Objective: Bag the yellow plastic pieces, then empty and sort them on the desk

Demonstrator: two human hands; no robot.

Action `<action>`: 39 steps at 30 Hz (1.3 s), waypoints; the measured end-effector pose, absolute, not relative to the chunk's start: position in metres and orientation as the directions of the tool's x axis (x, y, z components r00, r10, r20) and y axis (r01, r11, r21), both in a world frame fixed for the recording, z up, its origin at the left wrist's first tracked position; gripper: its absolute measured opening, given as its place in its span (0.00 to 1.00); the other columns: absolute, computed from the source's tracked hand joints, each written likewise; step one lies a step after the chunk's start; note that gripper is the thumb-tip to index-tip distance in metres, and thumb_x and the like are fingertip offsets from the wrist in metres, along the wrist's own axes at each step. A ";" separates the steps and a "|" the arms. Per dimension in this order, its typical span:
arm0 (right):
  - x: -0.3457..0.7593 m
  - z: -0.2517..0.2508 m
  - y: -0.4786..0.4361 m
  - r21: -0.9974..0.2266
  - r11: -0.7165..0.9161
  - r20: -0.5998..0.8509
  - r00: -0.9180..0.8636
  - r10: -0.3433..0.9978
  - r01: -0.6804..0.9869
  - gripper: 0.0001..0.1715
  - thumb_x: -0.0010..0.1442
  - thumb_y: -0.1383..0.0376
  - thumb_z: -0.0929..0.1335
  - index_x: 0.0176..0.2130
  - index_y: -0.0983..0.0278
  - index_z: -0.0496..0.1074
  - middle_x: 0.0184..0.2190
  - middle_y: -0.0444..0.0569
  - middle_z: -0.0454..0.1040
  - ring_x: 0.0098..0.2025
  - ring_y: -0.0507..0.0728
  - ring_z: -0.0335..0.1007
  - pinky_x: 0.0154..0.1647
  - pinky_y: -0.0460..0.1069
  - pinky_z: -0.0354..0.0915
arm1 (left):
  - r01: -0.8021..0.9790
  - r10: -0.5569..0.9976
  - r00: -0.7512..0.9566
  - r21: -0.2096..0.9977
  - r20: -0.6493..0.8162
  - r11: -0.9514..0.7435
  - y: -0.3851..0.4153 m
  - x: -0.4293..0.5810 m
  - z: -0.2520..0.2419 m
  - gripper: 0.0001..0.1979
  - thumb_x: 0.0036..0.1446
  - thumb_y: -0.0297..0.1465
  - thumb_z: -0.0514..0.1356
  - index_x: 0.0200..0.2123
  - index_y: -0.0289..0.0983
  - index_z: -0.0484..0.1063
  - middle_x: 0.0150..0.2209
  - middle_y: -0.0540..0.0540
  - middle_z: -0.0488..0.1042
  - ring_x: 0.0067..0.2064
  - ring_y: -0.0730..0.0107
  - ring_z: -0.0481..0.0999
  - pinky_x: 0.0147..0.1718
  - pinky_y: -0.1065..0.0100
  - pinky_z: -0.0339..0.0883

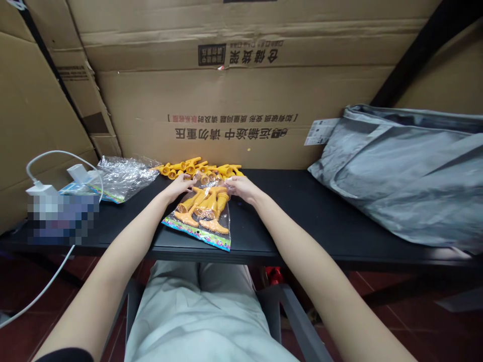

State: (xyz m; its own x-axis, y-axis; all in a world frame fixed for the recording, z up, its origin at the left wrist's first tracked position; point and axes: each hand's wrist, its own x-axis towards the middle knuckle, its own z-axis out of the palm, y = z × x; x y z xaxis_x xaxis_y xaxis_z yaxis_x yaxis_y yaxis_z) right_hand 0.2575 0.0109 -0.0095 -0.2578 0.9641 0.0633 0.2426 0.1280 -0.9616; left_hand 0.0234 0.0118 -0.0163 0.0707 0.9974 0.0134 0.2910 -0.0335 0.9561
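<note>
A clear plastic bag (202, 218) with a colourful printed strip holds several orange plastic toy pieces and lies on the black table (302, 221) in front of me. My left hand (180, 185) rests at the bag's far left corner, fingers bent on its open end. My right hand (241, 187) is at the far right corner, fingers curled on the plastic. Just behind my hands lies a loose pile of orange toy pieces (199, 168).
A heap of empty clear bags (124, 176) lies at the left, beside white chargers with a cable (64, 176). A grey fabric bag (407, 166) fills the table's right side. Cardboard boxes (234, 95) form the wall behind.
</note>
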 end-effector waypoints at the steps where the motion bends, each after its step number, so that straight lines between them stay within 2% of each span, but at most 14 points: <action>1: 0.257 -0.008 0.009 -0.982 0.065 0.020 -0.251 0.968 0.175 0.11 0.60 0.68 0.63 0.25 0.63 0.65 0.24 0.49 0.72 0.24 0.50 0.66 0.31 0.48 0.68 | 0.249 0.997 0.079 0.968 -0.002 -0.018 0.013 0.024 -0.017 0.11 0.55 0.34 0.61 0.40 0.36 0.67 0.36 0.42 0.74 0.35 0.72 0.74 0.32 0.70 0.69; 3: 0.255 -0.005 0.005 -0.996 -0.076 -0.083 -0.251 0.964 0.039 0.11 0.61 0.69 0.62 0.26 0.64 0.64 0.25 0.48 0.72 0.24 0.48 0.66 0.31 0.46 0.67 | 0.184 0.995 0.098 0.983 -0.036 0.018 0.016 0.025 -0.019 0.10 0.55 0.34 0.62 0.37 0.35 0.69 0.35 0.42 0.75 0.32 0.73 0.74 0.29 0.71 0.68; 5: 0.253 -0.003 0.003 -0.993 -0.118 -0.106 -0.255 0.961 -0.029 0.12 0.62 0.69 0.63 0.26 0.64 0.64 0.25 0.47 0.72 0.24 0.47 0.66 0.31 0.45 0.67 | 0.145 0.994 0.093 0.989 -0.052 0.038 0.017 0.024 -0.021 0.10 0.52 0.34 0.64 0.33 0.33 0.70 0.32 0.43 0.75 0.29 0.75 0.73 0.26 0.73 0.67; 9: 0.246 -0.002 0.004 -0.988 -0.144 -0.133 -0.163 0.978 -0.056 0.10 0.61 0.69 0.65 0.27 0.64 0.64 0.23 0.44 0.70 0.23 0.47 0.66 0.31 0.45 0.68 | 0.089 0.999 -0.013 0.996 -0.031 0.032 0.018 0.020 -0.019 0.09 0.46 0.30 0.68 0.29 0.31 0.72 0.27 0.46 0.75 0.26 0.77 0.72 0.25 0.74 0.67; 13: 0.243 -0.008 0.010 -0.989 -0.135 -0.130 -0.074 0.989 -0.063 0.10 0.61 0.70 0.65 0.27 0.63 0.64 0.23 0.44 0.70 0.22 0.47 0.67 0.32 0.46 0.69 | 0.003 0.995 -0.083 0.998 -0.057 0.057 0.018 0.018 -0.017 0.07 0.48 0.29 0.66 0.31 0.31 0.73 0.28 0.46 0.76 0.30 0.74 0.76 0.28 0.74 0.70; 19: 0.255 -0.021 0.023 -0.991 -0.106 -0.087 -0.197 0.977 -0.088 0.08 0.56 0.75 0.66 0.32 0.64 0.72 0.29 0.47 0.76 0.27 0.49 0.71 0.38 0.47 0.70 | -0.069 0.998 0.012 0.996 -0.060 0.061 0.019 0.009 -0.022 0.10 0.41 0.24 0.69 0.31 0.31 0.76 0.28 0.45 0.78 0.32 0.71 0.79 0.36 0.70 0.73; 21: 0.261 -0.025 0.027 -0.992 -0.076 -0.048 -0.258 0.965 -0.101 0.08 0.53 0.76 0.67 0.30 0.65 0.74 0.31 0.48 0.77 0.30 0.50 0.73 0.40 0.48 0.70 | -0.065 0.997 0.064 0.997 -0.045 0.049 0.020 0.004 -0.024 0.10 0.38 0.23 0.69 0.29 0.32 0.78 0.29 0.44 0.79 0.33 0.70 0.79 0.40 0.69 0.73; 23: 0.265 -0.029 0.030 -0.996 -0.037 -0.013 -0.286 0.958 -0.080 0.07 0.51 0.75 0.68 0.26 0.65 0.73 0.28 0.48 0.76 0.30 0.50 0.72 0.39 0.48 0.70 | -0.018 0.996 0.088 0.999 -0.025 0.027 0.022 0.001 -0.025 0.09 0.36 0.23 0.70 0.27 0.33 0.78 0.29 0.44 0.79 0.35 0.67 0.79 0.43 0.65 0.73; 27: 0.267 -0.031 0.035 -0.992 0.102 0.079 -0.285 0.955 0.067 0.07 0.48 0.72 0.67 0.21 0.65 0.70 0.22 0.45 0.72 0.26 0.49 0.68 0.36 0.48 0.68 | 0.185 0.991 0.095 0.976 0.100 -0.116 0.025 -0.001 -0.026 0.06 0.34 0.23 0.68 0.21 0.34 0.78 0.28 0.45 0.79 0.38 0.61 0.79 0.44 0.61 0.73; 30: 0.266 -0.028 0.034 -0.956 0.203 0.128 -0.321 0.938 0.211 0.08 0.49 0.70 0.64 0.20 0.65 0.69 0.19 0.44 0.69 0.25 0.49 0.66 0.33 0.47 0.66 | 0.374 0.966 0.124 0.891 0.226 -0.257 0.026 -0.001 -0.026 0.06 0.38 0.20 0.61 0.17 0.35 0.75 0.27 0.47 0.79 0.39 0.61 0.78 0.45 0.60 0.72; 34: 0.265 -0.022 0.029 -0.918 0.261 0.134 -0.385 0.913 0.298 0.15 0.53 0.63 0.62 0.20 0.65 0.69 0.17 0.46 0.69 0.21 0.50 0.65 0.25 0.47 0.60 | 0.614 0.892 0.208 0.655 0.403 -0.439 0.024 -0.001 -0.024 0.13 0.38 0.16 0.53 0.14 0.37 0.70 0.26 0.49 0.77 0.39 0.64 0.78 0.45 0.61 0.71; 39: 0.263 -0.023 0.025 -0.826 0.305 0.103 -0.406 0.908 0.473 0.28 0.56 0.47 0.63 0.17 0.64 0.65 0.15 0.46 0.67 0.16 0.49 0.60 0.21 0.47 0.57 | 0.719 0.775 0.322 0.393 0.544 -0.574 0.018 0.004 -0.021 0.13 0.39 0.16 0.50 0.15 0.38 0.68 0.33 0.49 0.79 0.41 0.66 0.77 0.43 0.64 0.70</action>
State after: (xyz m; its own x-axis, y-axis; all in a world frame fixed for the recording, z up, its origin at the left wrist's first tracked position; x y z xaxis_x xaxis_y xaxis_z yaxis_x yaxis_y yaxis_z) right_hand 0.2633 0.0253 -0.0226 -0.4062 0.9080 0.1027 0.4734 0.3052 -0.8263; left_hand 0.0044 0.0182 -0.0215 0.3216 0.7752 0.5437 0.7188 -0.5736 0.3929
